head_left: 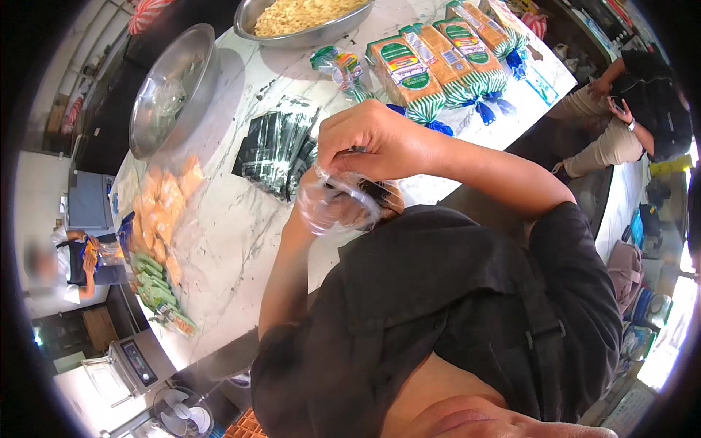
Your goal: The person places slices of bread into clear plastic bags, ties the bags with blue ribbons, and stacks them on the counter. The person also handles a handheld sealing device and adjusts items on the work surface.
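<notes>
My right hand [371,142] is closed, its thumb and fingers pinching the upper edge of a clear plastic bag [332,208]. Just below it, in front of my chest, the bag looks smeared by motion. A dark label and something brown [388,196] show at its right end; the contents cannot be made out. My left hand [309,188] is against the bag's left side, its fingers hidden by the plastic and blur. Beyond both hands, a pile of flat black-and-clear packets [274,146] lies on the marble-patterned table [234,248].
Bagged sliced loaves [405,69] with blue ties line the far right. A bowl of pale pieces [307,33] and a tilted metal bowl [171,91] stand at the back. Orange bags [161,204] and green packets [157,285] lie left. Two other people are nearby.
</notes>
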Demonstrator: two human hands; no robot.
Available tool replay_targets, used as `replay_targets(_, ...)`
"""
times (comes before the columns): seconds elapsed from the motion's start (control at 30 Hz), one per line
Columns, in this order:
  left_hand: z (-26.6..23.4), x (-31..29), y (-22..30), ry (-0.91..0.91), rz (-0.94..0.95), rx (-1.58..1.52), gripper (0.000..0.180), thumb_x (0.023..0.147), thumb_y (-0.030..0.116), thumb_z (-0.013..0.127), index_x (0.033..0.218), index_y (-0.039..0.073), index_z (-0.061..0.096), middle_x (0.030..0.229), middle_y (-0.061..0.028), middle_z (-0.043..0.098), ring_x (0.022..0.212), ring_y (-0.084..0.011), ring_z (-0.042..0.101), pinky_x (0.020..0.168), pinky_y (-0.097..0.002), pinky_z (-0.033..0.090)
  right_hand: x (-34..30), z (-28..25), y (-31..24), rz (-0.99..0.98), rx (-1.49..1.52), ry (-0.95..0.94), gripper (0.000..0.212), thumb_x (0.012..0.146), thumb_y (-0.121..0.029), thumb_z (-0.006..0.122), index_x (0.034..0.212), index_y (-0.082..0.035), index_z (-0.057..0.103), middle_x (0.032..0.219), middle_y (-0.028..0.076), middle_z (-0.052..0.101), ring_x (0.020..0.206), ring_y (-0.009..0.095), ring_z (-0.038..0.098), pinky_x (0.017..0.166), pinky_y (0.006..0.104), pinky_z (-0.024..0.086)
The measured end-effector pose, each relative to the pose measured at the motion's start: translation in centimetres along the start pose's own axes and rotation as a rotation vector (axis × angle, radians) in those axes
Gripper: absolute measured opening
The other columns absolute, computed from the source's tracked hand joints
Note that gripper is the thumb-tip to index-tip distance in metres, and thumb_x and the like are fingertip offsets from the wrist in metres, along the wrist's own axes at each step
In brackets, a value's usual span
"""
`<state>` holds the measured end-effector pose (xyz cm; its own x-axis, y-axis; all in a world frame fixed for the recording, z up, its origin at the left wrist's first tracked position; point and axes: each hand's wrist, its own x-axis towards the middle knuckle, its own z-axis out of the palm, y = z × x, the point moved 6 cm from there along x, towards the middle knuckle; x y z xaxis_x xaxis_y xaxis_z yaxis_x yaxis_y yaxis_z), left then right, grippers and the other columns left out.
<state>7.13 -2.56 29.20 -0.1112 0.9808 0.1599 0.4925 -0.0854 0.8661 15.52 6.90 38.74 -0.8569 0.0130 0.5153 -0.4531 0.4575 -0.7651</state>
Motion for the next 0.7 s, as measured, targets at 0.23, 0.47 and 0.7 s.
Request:
replay_targets(0.23,-7.0,4.1,-1.3,0.449,-0.074,0.047,0.018,0.081,0.011,0.066,0.095,-0.001,0.067,0.085,-0.0083,0.069,0.08,-0.0138,0.063,0.072,-0.0309,0.05,1.3,-5.4,-0.2,-0.08,-0.162,0.346,0.012,0.083,0.004,0.066,0.094,-0.001,0.063,0.093,0.007,0.062,0.089,0.017,0.061,0.073,0.029,0.049)
replay_targets(0.47,-18.8,9.0,-0.4,0.857,-0.132,0.31,0.034,0.088,0.028,0.068,0.088,-0.006,0.062,0.083,-0.0117,0.064,0.073,-0.0166,0.056,0.068,-0.0325,0.046,-5.5,-10.4,4.3,0.246,-0.074,0.582,0.013,0.086,-0.002,0.066,0.099,-0.003,0.065,0.1,0.004,0.061,0.085,0.011,0.06,0.077,0.0247,0.051)
replay_targets(0.7,-25.6,14.8,-4.3,0.98,0.002,0.34,0.031,0.09,0.023,0.067,0.093,-0.007,0.062,0.085,-0.0123,0.065,0.071,-0.0167,0.054,0.068,-0.0322,0.045,-14.7,-12.2,8.6,0.544,-0.029,0.802,0.009,0.088,-0.002,0.064,0.096,0.0,0.064,0.089,0.002,0.062,0.082,0.008,0.058,0.071,0.0226,0.049)
